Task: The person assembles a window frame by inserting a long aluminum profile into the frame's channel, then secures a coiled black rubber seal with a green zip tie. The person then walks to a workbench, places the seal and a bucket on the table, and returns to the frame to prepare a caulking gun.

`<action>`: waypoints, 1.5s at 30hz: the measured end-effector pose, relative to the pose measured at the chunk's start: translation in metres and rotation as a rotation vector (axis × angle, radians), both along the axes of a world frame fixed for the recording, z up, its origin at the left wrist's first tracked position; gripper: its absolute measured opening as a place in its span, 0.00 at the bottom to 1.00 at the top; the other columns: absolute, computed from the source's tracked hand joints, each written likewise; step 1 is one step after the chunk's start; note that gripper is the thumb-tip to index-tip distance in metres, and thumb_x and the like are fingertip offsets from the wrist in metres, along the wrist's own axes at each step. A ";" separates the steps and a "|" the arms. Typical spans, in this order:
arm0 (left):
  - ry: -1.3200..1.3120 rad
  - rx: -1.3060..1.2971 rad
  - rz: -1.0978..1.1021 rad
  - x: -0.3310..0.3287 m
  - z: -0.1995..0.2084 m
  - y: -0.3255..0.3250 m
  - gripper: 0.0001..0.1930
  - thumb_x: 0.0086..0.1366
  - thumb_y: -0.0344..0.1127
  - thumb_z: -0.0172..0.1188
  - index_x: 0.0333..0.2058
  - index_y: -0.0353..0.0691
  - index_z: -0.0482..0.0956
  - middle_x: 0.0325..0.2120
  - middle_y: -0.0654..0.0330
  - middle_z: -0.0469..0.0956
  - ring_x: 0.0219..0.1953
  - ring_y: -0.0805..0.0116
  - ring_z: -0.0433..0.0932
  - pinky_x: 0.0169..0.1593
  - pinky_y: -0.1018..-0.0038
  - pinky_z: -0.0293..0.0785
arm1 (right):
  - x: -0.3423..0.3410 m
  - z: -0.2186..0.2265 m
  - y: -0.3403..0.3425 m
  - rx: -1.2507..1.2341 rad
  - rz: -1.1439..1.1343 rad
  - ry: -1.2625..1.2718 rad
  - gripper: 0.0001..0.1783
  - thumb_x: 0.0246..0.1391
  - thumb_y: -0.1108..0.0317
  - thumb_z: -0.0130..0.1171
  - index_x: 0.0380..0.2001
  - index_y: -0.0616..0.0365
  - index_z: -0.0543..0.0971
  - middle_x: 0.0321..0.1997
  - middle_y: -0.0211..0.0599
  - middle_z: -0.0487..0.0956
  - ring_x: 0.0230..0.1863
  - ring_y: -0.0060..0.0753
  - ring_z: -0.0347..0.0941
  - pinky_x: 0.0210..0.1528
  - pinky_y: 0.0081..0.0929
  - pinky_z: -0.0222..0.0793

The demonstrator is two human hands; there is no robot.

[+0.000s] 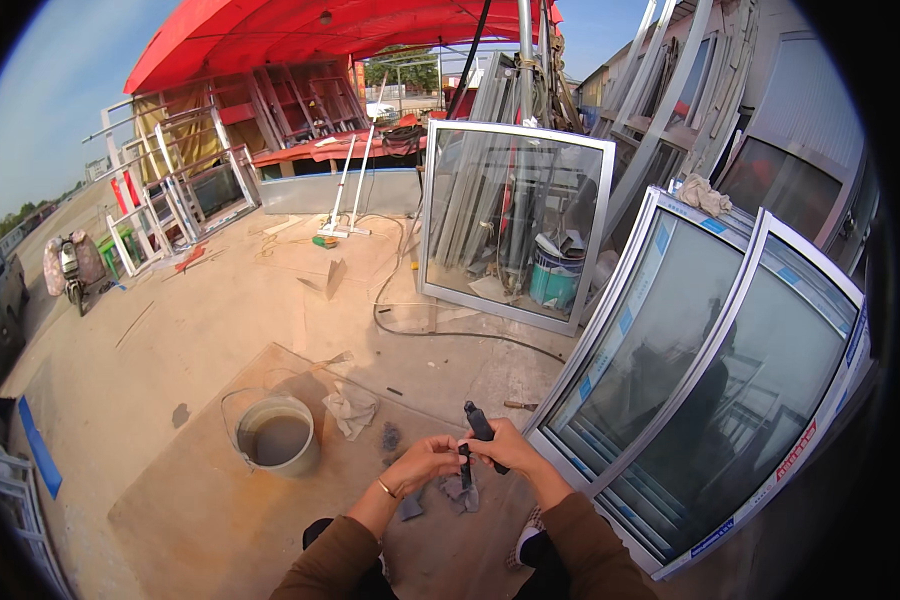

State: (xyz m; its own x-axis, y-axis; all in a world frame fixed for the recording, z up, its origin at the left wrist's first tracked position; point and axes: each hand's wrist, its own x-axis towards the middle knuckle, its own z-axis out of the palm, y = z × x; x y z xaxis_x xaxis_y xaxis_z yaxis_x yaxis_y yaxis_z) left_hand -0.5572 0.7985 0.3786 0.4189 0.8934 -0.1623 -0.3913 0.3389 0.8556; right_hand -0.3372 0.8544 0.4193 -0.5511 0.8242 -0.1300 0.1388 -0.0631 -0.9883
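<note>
My hands meet low in the middle of the head view, above the ground between my feet. My right hand is closed around a black, thick-handled tool whose exact kind I cannot make out. The fingertips of my left hand pinch a small black strip, and the right fingers touch it too. Below them on the ground lie grey scraps. A bucket of murky water stands to the left, with a pale rag beside it.
At my right leans a white-framed sliding window with a cloth on top. Ahead stands another framed glass pane. A dark cable crosses the ground, and a scraper lies near the window. Frames lean under a red canopy.
</note>
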 end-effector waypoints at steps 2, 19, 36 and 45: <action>-0.006 0.020 -0.002 -0.006 -0.012 0.015 0.05 0.69 0.27 0.68 0.37 0.43 0.80 0.36 0.68 0.83 0.38 0.79 0.82 0.44 0.80 0.78 | -0.009 -0.013 0.011 -0.008 -0.024 -0.050 0.13 0.60 0.64 0.73 0.39 0.63 0.85 0.22 0.30 0.80 0.19 0.18 0.73 0.22 0.20 0.65; -0.096 -0.080 0.289 -0.014 -0.029 0.040 0.03 0.68 0.27 0.70 0.33 0.40 0.85 0.34 0.68 0.85 0.38 0.77 0.83 0.47 0.76 0.82 | -0.028 -0.015 0.003 -0.017 -0.362 0.025 0.11 0.60 0.66 0.72 0.33 0.64 0.82 0.18 0.29 0.78 0.13 0.18 0.69 0.15 0.19 0.62; -0.186 -0.090 0.339 -0.002 -0.028 0.045 0.06 0.69 0.34 0.71 0.35 0.38 0.85 0.35 0.64 0.85 0.37 0.75 0.83 0.46 0.75 0.82 | -0.022 -0.023 0.009 0.083 -0.281 -0.019 0.07 0.56 0.70 0.75 0.32 0.61 0.86 0.22 0.25 0.78 0.21 0.14 0.70 0.24 0.19 0.61; -0.068 -0.068 0.349 -0.004 -0.020 0.047 0.09 0.70 0.32 0.69 0.46 0.36 0.85 0.38 0.63 0.85 0.39 0.76 0.83 0.48 0.74 0.85 | -0.001 -0.012 0.026 -0.043 -0.513 0.146 0.09 0.57 0.68 0.74 0.36 0.60 0.85 0.28 0.33 0.83 0.27 0.22 0.80 0.23 0.20 0.67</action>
